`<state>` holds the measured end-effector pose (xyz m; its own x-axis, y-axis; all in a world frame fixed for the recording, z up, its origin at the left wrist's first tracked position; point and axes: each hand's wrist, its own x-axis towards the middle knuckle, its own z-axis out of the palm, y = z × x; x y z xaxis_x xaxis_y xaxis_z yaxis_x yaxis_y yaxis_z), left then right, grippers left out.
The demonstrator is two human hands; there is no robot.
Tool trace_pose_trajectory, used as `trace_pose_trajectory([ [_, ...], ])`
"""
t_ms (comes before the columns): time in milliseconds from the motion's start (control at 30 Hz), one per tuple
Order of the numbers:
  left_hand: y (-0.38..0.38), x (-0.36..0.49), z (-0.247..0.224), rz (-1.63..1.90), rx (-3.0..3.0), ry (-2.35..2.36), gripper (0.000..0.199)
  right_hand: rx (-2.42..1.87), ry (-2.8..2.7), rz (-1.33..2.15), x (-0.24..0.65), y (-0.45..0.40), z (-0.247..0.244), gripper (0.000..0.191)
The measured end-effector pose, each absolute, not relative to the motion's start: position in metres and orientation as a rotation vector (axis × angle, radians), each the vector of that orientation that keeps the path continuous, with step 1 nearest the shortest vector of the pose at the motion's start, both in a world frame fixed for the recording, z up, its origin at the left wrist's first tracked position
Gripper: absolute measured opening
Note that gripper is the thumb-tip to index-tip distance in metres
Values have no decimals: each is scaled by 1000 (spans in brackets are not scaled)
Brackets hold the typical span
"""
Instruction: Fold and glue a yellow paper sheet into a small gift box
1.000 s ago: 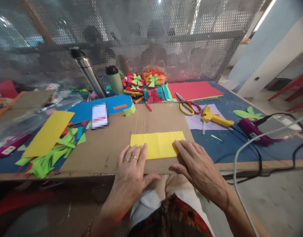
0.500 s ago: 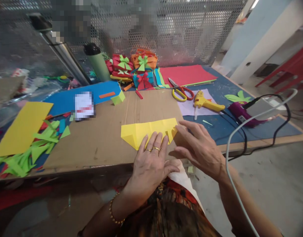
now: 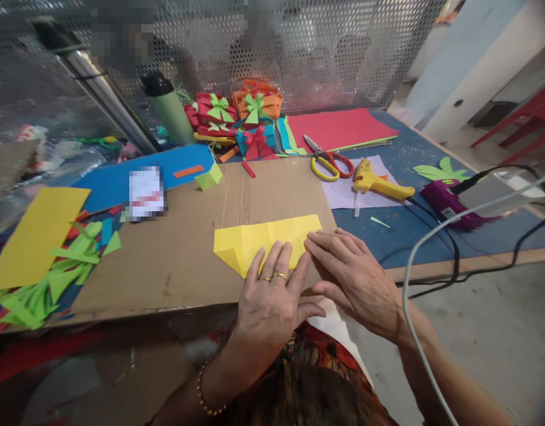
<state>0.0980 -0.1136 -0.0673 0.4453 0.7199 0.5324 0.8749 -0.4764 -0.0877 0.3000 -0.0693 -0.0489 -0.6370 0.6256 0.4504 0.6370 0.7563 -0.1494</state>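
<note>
A creased piece of yellow paper [image 3: 254,238] lies on the brown cardboard [image 3: 174,248] near the front edge of the table, its left corner folded at a slant. My left hand [image 3: 272,290], with rings on it, rests on the paper's front edge, fingers stretched out and pressing down. On the paper's right end lie the fingertips of my right hand [image 3: 354,275], its fingers extended and close together. The lower right part of the paper is hidden under my hands.
Scissors [image 3: 328,163] and a yellow glue gun [image 3: 381,183] lie behind on the right. A pale cable [image 3: 408,278] crosses my right forearm. Green paper scraps [image 3: 72,260] and a yellow sheet [image 3: 39,234] are at left. Small paper bags with bows [image 3: 241,115] stand at the back.
My right hand has moved left and down onto the right end of the yellow paper, whose right corner is pressed flatter. My left hand stays on the paper. The view has shifted slightly.
</note>
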Motion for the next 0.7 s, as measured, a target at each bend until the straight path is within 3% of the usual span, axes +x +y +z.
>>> trace_pose_trajectory([
  [100, -112, 99, -70, -633, -2365, -1368, 79, -990, -2474, -18, 299, -68, -47, 66],
  [367, -108, 110, -61, -706, -2328, -1312, 68, -1015, -2458, -27, 295, -71, -49, 73],
  [567, -124, 116, -65, -622, -2326, -1321, 80, -981, -2437, -19, 297, -72, -56, 74],
  [700, -140, 77, -59, -737, -2317, -1371, 76, -981, -2425, -106, 296, -74, -59, 76],
])
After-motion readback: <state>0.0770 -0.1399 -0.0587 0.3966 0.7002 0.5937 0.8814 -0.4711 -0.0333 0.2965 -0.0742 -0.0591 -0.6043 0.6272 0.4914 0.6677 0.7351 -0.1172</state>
